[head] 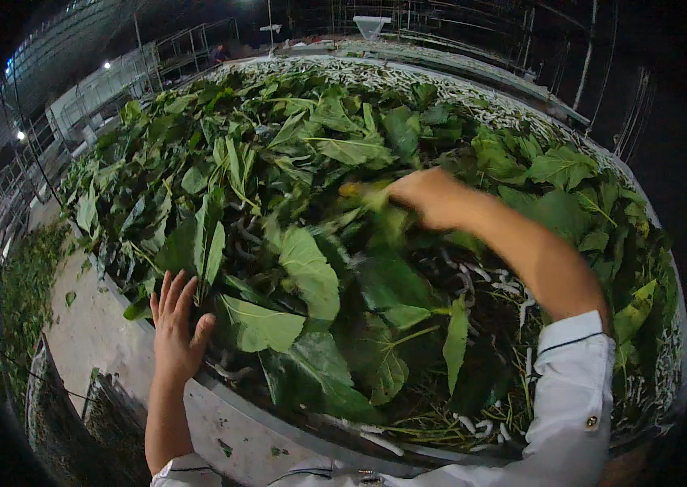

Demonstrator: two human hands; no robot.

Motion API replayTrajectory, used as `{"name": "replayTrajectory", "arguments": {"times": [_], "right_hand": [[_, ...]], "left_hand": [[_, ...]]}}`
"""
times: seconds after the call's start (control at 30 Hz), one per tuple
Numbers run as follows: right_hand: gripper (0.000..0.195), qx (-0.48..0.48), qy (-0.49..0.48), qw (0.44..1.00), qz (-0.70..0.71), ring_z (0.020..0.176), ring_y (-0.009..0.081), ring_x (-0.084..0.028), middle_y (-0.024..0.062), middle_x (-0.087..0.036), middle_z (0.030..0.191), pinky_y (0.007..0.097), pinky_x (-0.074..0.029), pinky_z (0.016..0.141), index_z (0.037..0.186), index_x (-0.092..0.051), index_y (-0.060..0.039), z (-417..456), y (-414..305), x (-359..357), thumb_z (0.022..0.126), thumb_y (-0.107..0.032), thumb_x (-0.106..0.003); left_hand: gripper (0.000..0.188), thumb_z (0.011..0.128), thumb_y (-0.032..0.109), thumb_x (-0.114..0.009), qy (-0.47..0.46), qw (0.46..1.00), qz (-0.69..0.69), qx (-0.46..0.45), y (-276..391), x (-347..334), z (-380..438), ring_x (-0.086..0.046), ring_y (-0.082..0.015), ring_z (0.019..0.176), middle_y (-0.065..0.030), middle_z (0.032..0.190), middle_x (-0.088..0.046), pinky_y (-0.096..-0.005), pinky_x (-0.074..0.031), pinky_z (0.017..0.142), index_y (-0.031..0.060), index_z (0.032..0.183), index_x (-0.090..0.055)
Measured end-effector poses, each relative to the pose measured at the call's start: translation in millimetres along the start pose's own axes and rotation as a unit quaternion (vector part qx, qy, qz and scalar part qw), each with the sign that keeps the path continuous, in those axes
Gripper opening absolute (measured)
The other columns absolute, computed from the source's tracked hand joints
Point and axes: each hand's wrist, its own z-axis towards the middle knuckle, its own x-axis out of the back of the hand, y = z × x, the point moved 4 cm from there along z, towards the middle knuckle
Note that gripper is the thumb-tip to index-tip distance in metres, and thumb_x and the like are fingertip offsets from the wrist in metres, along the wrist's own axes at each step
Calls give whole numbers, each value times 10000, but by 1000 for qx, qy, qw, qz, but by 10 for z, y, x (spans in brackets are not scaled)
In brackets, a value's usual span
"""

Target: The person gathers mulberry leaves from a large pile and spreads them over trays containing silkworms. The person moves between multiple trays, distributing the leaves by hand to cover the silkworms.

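Broad green mulberry leaves [313, 268] lie in a loose heap over a long rearing bed before me. My left hand [176, 322] rests palm down at the bed's near left edge, fingers extended against the leaves and thumb spread, holding nothing. Farther in, my right hand [426, 195] is curled and motion-blurred. Blurred leaves [377, 204] are bunched at its fingers, which are partly hidden. White silkworms [496, 280] show in a gap below my right forearm. More silkworms [471, 426] lie among bare leaf stems [435, 420] near the front rim.
The bed's raised rim [252, 406] curves close to my body. A concrete aisle [91, 298] runs along the left, with sacks [63, 402] and scattered leaves. Uncovered silkworms [343, 68] crowd the far end. Metal racks [191, 45] stand behind; a distant person [219, 53] is there.
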Motion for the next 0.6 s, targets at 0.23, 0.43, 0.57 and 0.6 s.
{"name": "replayTrajectory", "arguments": {"times": [0.23,0.43,0.57,0.6], "right_hand": [[386,-404,216,888,-23,1025,269,-565,153,-597,1065,323,-438,864,1142,-536,-16,-2172,1852,975,770,69,-475],[322,-452,304,839,-1,988,321,-546,205,-555,1113,428,-452,789,1178,-491,9,-2700,2171,1142,889,-124,-439],[356,-445,205,868,-79,906,263,-568,163,-592,1027,369,-455,740,1145,-537,-11,-1837,1584,1184,939,-275,-417],[357,-451,223,863,-50,887,274,-573,173,-594,1000,368,-457,725,1148,-538,-11,-1629,1358,1241,937,-281,-437]], "left_hand": [[614,854,502,-492,27,1000,8,-6,12,35,-31,-260,-328,1328,-141,1365,-391,-481,-117,1090,59,1278,-452],[626,808,477,-572,4,1000,8,-2,15,24,29,-259,-326,1327,-137,1355,-402,-500,-134,1083,56,1260,-471],[555,810,388,-601,-31,998,3,-57,95,109,0,-265,-321,1327,-117,1368,-399,-534,-142,1073,87,1261,-483],[538,814,372,-600,-64,993,2,-95,141,126,-21,-270,-317,1326,-107,1371,-399,-539,-146,1072,95,1261,-486]]}}
